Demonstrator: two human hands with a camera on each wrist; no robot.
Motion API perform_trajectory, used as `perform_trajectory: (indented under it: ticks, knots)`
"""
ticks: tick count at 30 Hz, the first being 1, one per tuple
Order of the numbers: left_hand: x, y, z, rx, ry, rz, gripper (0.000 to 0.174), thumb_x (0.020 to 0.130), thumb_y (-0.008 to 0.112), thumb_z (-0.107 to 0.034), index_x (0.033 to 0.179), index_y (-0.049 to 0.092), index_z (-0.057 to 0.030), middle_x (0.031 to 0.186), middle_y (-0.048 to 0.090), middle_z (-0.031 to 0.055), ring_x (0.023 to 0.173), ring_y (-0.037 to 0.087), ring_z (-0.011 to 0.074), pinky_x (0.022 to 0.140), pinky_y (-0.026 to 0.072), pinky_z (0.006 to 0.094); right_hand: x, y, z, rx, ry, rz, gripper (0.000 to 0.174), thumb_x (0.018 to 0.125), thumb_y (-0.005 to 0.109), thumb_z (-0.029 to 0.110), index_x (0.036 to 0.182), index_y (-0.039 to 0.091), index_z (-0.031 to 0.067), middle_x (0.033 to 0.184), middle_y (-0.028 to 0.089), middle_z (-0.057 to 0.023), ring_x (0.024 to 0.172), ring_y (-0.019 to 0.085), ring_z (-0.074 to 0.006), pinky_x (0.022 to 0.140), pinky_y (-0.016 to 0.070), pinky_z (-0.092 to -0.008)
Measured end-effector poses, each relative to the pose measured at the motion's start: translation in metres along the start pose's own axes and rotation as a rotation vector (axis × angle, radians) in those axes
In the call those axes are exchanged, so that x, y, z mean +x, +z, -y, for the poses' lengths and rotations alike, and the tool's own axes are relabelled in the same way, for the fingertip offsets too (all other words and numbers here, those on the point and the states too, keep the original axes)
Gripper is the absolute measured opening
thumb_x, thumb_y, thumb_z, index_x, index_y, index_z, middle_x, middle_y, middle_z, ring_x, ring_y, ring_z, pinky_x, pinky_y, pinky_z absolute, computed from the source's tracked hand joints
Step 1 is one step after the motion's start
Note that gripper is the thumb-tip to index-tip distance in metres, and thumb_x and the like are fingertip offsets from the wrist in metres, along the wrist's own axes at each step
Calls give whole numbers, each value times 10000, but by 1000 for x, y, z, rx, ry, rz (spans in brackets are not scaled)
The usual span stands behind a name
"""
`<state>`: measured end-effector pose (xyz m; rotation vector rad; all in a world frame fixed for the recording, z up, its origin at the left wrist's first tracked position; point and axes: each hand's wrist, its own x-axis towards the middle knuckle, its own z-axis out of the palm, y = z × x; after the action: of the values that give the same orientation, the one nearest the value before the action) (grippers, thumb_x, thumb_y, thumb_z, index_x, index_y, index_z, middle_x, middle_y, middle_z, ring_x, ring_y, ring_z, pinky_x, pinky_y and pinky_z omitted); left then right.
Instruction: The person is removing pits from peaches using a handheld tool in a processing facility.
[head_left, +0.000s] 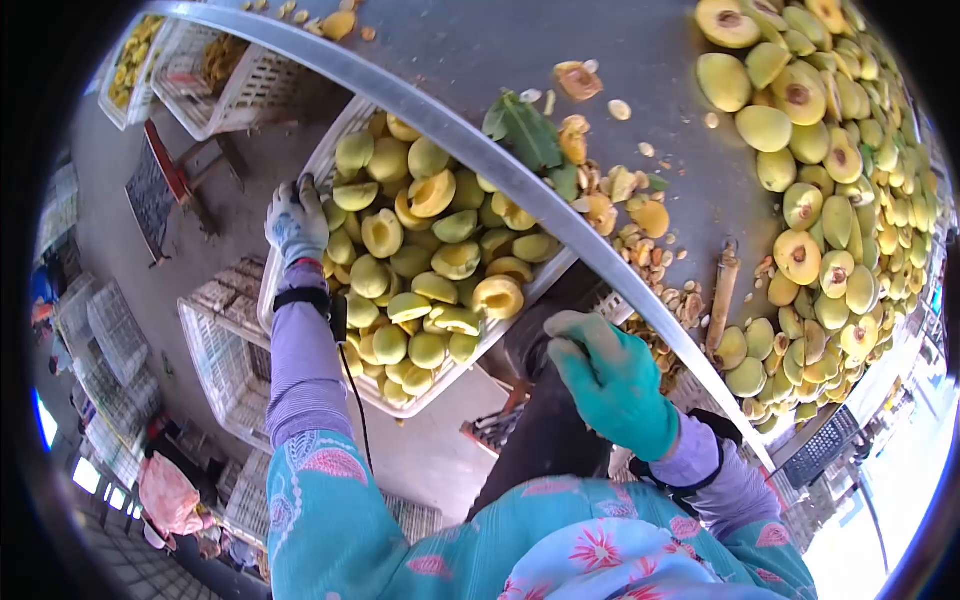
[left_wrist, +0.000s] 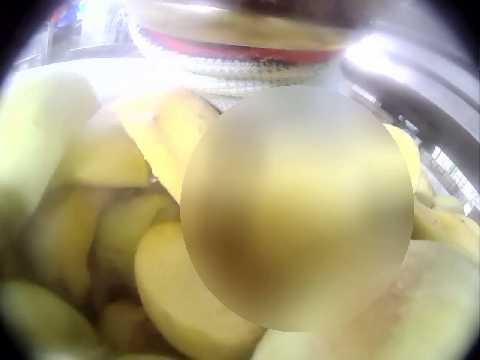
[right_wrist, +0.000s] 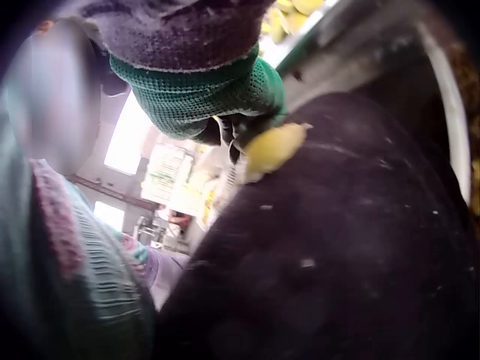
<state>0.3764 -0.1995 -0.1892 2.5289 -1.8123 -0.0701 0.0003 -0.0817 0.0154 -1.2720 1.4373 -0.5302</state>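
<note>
A white plastic crate (head_left: 300,170) heaped with halved yellow fruit (head_left: 420,270) sits tilted beside the grey metal table (head_left: 640,60). My left hand (head_left: 297,222), in a grey-white glove, grips the crate's far rim. The left wrist view shows only blurred fruit halves (left_wrist: 187,300) close up under the glove cuff (left_wrist: 232,56). My right hand (head_left: 610,375), in a green glove, hangs curled just off the crate's near corner, above my dark lap (right_wrist: 337,247). In the right wrist view a yellow fruit piece (right_wrist: 274,146) pokes out from the green fingers (right_wrist: 225,105).
A big pile of fruit halves (head_left: 830,150) covers the table's right side, with pits (head_left: 660,260), leaves (head_left: 525,130) and a wooden-handled tool (head_left: 722,300) near its metal rim (head_left: 520,180). White crates (head_left: 220,350) stand on the floor at left; two more (head_left: 210,70) hold fruit at the top left.
</note>
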Motion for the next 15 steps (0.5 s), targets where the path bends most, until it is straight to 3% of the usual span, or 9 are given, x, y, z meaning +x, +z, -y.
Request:
perform_trajectory:
  ticks: [2,4,7,8,9,12,14,15]
  knots:
    - [-3,-2,-1,43,7,-54,470,896,418,-461,1043,600,-54,1043,627,151,967,583,356,839,452,442,12,17,-5,-21,57,76,177,847,596,78,1016,569,30,851,610,-170,747,616,-337,625,495,-390]
    - [1,5,2,46,16,-22,494,886,424,-485,1049,604,-55,1053,627,149,960,587,354,844,453,446,21,40,-45,-274,-79,-57,207,841,613,109,1027,564,33,839,604,-169,726,607,-348,616,485,-412]
    - [2,11,9,16,122,-113,521,888,412,-510,1058,605,-56,1048,631,156,964,585,370,845,455,447,34,49,-71,-419,28,-252,274,811,651,80,1068,560,57,915,586,-119,747,609,-231,605,494,-353]
    - [0,6,10,-9,54,-12,524,886,415,-510,1063,603,-55,1067,626,161,977,581,373,851,454,444,36,51,-80,-487,121,-275,356,803,681,129,1128,546,76,922,594,-117,776,614,-234,638,494,-353]
    - [2,-6,1,-33,-2,85,527,884,417,-511,1068,602,-53,1085,622,165,990,577,376,857,454,441,40,51,-83,-528,86,-275,382,796,694,146,1142,545,80,929,595,-114,778,615,-244,646,495,-358]
    - [6,8,12,-31,42,33,528,874,429,-512,1075,600,-54,1127,610,153,994,583,361,860,451,453,70,58,-98,-657,-112,-380,517,761,745,239,1210,531,98,944,598,-111,788,605,-295,711,490,-411]
    - [5,14,16,-35,41,48,537,868,437,-512,1097,597,-54,1129,611,152,989,588,355,861,447,465,97,66,-95,-703,-66,-247,688,723,758,382,1288,463,124,1212,516,-156,1052,531,-366,875,445,-452]
    - [6,4,12,-28,21,148,552,862,448,-513,1134,588,-53,1148,602,171,1021,576,358,887,440,459,111,72,-93,-740,-17,-185,751,712,753,435,1322,431,136,1324,457,-172,1167,477,-392,931,421,-458]
